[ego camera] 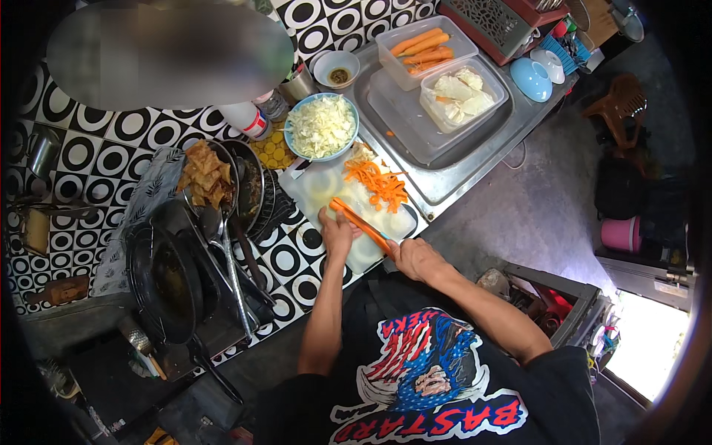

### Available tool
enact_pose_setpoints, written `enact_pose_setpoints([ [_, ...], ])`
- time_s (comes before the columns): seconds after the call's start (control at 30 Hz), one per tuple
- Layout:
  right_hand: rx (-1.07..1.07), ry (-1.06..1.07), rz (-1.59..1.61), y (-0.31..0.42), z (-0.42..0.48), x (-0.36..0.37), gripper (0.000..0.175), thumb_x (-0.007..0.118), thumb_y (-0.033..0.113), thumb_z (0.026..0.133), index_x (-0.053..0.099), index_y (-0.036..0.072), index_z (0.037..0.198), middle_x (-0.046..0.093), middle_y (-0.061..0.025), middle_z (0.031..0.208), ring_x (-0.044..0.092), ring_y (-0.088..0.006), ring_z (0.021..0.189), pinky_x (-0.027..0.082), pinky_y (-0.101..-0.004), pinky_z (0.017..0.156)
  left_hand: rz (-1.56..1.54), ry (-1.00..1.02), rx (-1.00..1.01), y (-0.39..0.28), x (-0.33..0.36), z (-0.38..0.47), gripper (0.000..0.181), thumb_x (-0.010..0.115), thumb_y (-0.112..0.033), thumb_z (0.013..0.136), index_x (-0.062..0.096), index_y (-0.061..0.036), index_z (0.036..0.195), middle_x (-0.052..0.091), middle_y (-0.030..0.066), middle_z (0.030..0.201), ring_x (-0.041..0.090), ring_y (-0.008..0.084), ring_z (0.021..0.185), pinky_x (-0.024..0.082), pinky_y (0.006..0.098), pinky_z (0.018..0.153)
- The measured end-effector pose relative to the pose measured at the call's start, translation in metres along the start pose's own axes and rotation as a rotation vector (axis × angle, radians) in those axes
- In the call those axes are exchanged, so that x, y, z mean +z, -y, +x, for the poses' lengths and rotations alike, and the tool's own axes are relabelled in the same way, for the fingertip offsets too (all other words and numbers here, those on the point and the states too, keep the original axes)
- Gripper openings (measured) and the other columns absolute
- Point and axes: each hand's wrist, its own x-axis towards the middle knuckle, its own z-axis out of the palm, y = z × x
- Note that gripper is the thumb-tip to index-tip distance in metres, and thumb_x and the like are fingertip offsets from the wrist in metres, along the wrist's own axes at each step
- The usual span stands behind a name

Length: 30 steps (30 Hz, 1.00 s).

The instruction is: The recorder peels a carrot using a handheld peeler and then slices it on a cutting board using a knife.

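My left hand [337, 232] holds a long peeled carrot [356, 220] over a translucent cutting board [364, 258]. My right hand [417, 258] is closed around an orange-handled tool whose far part lies along the carrot; whether it is a knife or a peeler I cannot tell. Orange carrot strips [381, 183] lie heaped on the board just beyond the hands. Past the board's far edge stands a blue-rimmed bowl of shredded cabbage [321, 127].
A steel sink [445, 186] holds plastic tubs, one with whole carrots [425, 47], one with cabbage pieces [464, 97]. Left are a strainer of fried pieces [207, 175] and a black wok [169, 278]. A small bowl of sauce [338, 75] and bottles stand behind.
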Motion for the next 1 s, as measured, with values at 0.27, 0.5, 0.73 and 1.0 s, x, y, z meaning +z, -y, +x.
enact_pose_setpoints([
  [0.27,-0.013,0.036,-0.010,0.023,-0.006,-0.028,0.058,0.032,0.042,0.095,0.062,-0.007,0.094,0.058,-0.0321,0.101,0.057,-0.0448,0.097,0.045,-0.0463,0.086,0.035,0.083,0.016,0.049,0.016,-0.044,0.036,0.066,-0.008,0.081,0.047,0.0061,0.108,0.065,0.0178,0.078,0.066,0.0201,0.068,0.055,0.0289,0.060],
  [0.5,-0.081,0.000,-0.081,0.053,0.002,-0.060,0.049,0.041,0.036,0.091,0.065,-0.005,0.082,0.063,-0.0253,0.080,0.061,-0.0404,0.082,0.050,-0.0435,0.072,0.437,-0.024,0.182,0.031,0.021,-0.051,0.026,0.068,-0.012,0.077,0.058,0.0062,0.092,0.067,0.0135,0.072,0.066,0.0179,0.062,0.053,0.0285,0.054],
  [0.73,-0.106,0.087,-0.223,0.063,0.002,-0.090,0.063,0.038,0.049,0.092,0.063,-0.006,0.076,0.060,-0.0217,0.068,0.061,-0.0351,0.071,0.047,-0.0425,0.071,0.173,0.056,-0.015,0.036,0.021,-0.041,0.023,0.066,-0.009,0.075,0.058,0.0070,0.089,0.066,0.0135,0.076,0.066,0.0179,0.064,0.055,0.0269,0.054],
  [1.0,-0.183,-0.002,-0.241,0.039,-0.043,-0.116,0.065,0.038,0.051,0.092,0.059,-0.005,0.065,0.056,-0.0146,0.056,0.058,-0.0269,0.056,0.046,-0.0399,0.058,0.396,-0.024,0.077,0.026,0.008,-0.038,0.026,0.068,-0.021,0.071,0.063,0.0027,0.081,0.065,0.0142,0.068,0.065,0.0259,0.061,0.053,0.0353,0.057],
])
